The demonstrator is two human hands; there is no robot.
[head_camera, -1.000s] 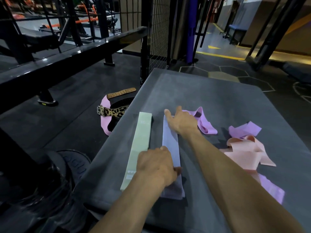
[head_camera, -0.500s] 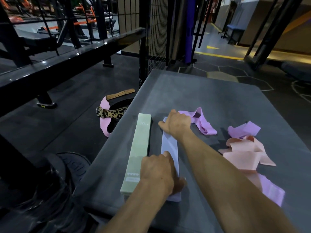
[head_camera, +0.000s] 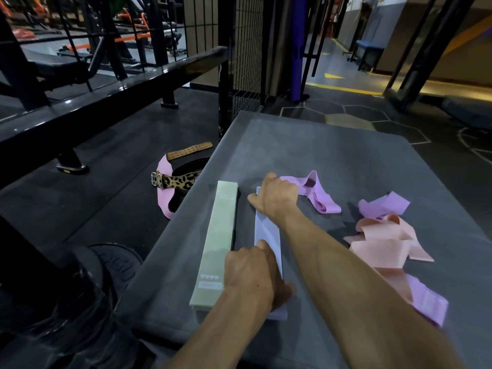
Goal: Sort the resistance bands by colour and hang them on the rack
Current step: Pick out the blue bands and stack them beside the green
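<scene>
A pale lavender band [head_camera: 267,231] lies flat and lengthwise on the grey platform [head_camera: 319,145]. My left hand [head_camera: 251,275] covers its near end with fingers curled over it. At its far end, my right hand [head_camera: 277,199] grips it with bent fingers. A pale green band [head_camera: 218,243] lies flat and parallel just to its left. To the right lie a crumpled purple band [head_camera: 320,201], another purple band [head_camera: 383,206], a heap of pink bands [head_camera: 386,243] and a purple band [head_camera: 428,304] under my right forearm. No band hangs on any rack in view.
Lifting belts, one leopard-print [head_camera: 175,182], lie on the black floor left of the platform. A weight plate [head_camera: 114,265] sits near the platform's near-left corner. A black rail [head_camera: 106,94] and a wire mesh panel [head_camera: 245,62] stand to the left and behind.
My right hand's fingers have curled in on the lavender band's far end. The band has slid slightly toward me, closer to the green one. My left hand stays on its near end.
</scene>
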